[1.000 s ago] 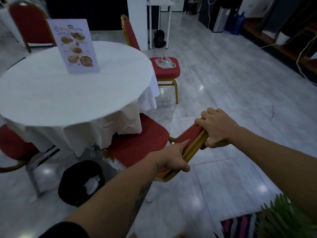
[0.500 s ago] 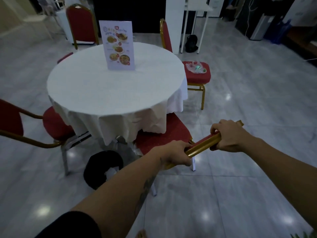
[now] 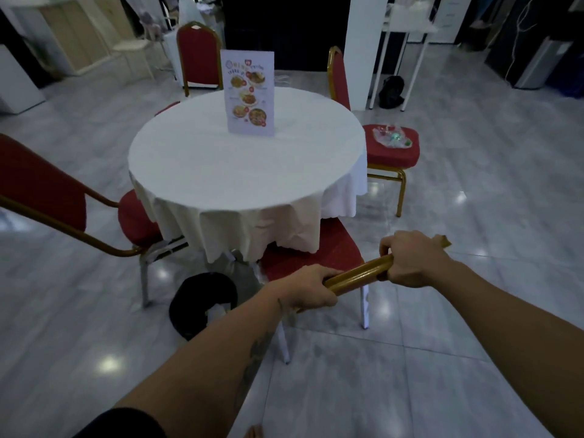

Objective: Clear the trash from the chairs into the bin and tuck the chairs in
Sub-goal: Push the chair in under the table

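My left hand and my right hand both grip the gold top rail of the near red chair, whose seat front sits under the hanging cloth of the round white table. A black bin with white paper in it stands on the floor left of this chair. At the right of the table another red chair stands pulled out, with clear plastic trash lying on its seat.
A third red chair stands at the left with its seat near the table. A menu card stands upright on the table. Another red chair is behind the table. A white pillar and a black bag are at the back right.
The near chair has slid further in under the tablecloth with both hands still on its rail. The view has lifted, so more of the room shows.
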Demonstrator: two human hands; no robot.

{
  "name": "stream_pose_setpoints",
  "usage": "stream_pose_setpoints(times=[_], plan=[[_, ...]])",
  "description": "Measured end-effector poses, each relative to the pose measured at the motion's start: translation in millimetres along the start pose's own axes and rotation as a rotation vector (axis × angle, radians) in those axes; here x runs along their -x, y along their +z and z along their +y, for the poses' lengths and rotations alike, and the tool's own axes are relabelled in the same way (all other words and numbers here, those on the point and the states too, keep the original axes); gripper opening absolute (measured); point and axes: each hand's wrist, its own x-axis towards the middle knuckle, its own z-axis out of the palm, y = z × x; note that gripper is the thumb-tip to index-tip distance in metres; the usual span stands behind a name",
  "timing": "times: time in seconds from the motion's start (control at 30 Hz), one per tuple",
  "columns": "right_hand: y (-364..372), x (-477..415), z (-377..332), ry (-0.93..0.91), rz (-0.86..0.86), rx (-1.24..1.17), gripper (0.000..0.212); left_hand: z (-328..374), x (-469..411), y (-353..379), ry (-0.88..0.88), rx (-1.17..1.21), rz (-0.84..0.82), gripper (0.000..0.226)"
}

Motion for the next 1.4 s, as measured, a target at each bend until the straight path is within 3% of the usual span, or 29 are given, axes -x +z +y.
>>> stream_pose_setpoints(times=[0.8, 1.2, 1.4], plan=[[1, -15, 33, 0.082, 0.162, -0.076, 0.036, 27, -40, 12, -0.027, 0.092, -0.003, 0.077], [2, -18, 38, 0.069, 0.133, -0.088, 0.034, 32, -41, 9, -0.064, 0.072, -0.009, 0.08], [1, -20, 42, 0.068, 0.111, -0.111, 0.032, 35, -41, 16, -0.04, -0.016, 0.048, 0.071]])
